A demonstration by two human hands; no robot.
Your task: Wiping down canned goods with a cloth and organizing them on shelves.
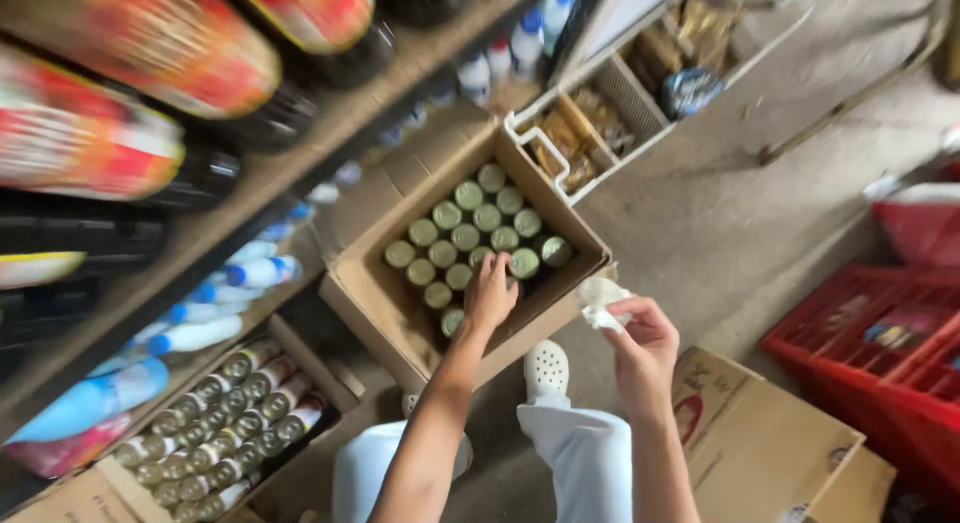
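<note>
Head view, near to far: right hand (645, 345) pinches a crumpled white cloth (600, 301) above a white shoe (547, 367); left hand (489, 293) reaches into an open cardboard box (375, 293) on the floor, fingers closing on one green-lidded can (497, 268) among many; shelf (300, 158) with bottles beyond.

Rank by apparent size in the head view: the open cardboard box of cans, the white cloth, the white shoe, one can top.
1. open cardboard box
2. white cloth and white shoe: look about alike, not ranked
3. can top, smallest
</note>
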